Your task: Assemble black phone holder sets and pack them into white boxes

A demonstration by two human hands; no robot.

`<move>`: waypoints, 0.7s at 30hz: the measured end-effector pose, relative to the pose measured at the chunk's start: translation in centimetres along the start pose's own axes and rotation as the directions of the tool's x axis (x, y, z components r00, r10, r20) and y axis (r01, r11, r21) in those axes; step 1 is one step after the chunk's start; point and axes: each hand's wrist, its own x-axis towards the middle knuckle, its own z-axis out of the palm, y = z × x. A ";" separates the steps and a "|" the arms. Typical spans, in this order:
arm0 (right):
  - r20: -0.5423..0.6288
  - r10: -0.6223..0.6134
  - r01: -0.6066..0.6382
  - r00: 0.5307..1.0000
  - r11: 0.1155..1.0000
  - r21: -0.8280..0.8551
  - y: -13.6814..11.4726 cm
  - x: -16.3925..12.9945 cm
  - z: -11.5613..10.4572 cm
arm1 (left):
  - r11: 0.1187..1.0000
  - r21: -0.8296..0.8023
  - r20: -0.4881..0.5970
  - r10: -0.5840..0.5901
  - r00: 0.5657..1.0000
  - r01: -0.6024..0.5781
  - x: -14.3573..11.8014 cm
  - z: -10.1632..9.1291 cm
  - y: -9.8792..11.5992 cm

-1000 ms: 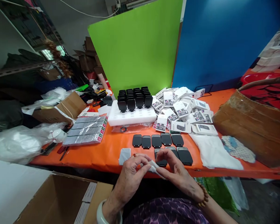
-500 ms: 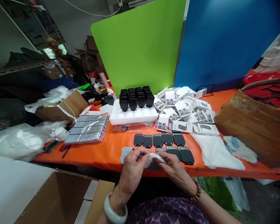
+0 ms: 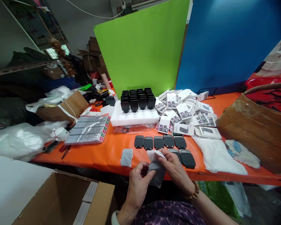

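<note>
My left hand (image 3: 138, 181) pinches the lower left side of a thin, whitish pouch (image 3: 157, 175) that looks dark and greyish lower down. Whether something lies inside it I cannot tell. The upper right edge of the pouch is between the fingers of my right hand (image 3: 174, 168). Just beyond my hands, several flat black rounded pads (image 3: 158, 142) lie in rows on the orange table, some partly hidden by my right hand. To the left of my left hand lies a flat pale grey pouch (image 3: 126, 157).
White foam tray (image 3: 134, 118) holds several upright black pads (image 3: 133, 104). Small white boxes (image 3: 184, 111) are heaped on its right, near a white bag (image 3: 217, 155) and large brown carton (image 3: 253, 131). At left are a plastic-wrapped grey stack (image 3: 86, 129) and open carton (image 3: 53, 193).
The pouch has turned from edge-on and crumpled to upright, showing its broad face. My left hand has moved lower and slightly right, uncovering the pale grey pouch on the table.
</note>
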 end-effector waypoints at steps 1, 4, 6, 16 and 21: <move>-0.098 -0.080 0.071 0.992 0.993 -0.092 -0.3 -0.2 -0.1 | 0.998 -0.065 0.034 -0.020 0.999 0.022 0.3 -0.2 -0.2; -0.319 -0.423 0.290 0.848 0.875 -0.387 -1.5 -1.3 -0.6 | 0.980 -0.184 0.082 -0.064 0.995 0.078 0.7 -0.6 -0.9; -0.192 -0.565 0.433 0.802 0.773 -0.464 -2.0 -2.2 -0.7 | 0.972 -0.218 0.090 -0.072 0.993 0.090 0.8 -0.8 -1.1; 0.326 0.033 -0.058 0.945 0.996 0.068 3.1 -1.1 -0.1 | 0.974 -0.226 -0.010 0.001 1.000 -0.004 0.7 -1.5 -1.3; 0.300 0.121 -0.183 0.946 0.965 0.189 5.3 0.4 1.6 | 0.973 -0.192 -0.046 -0.137 0.990 0.125 2.5 -1.8 -4.2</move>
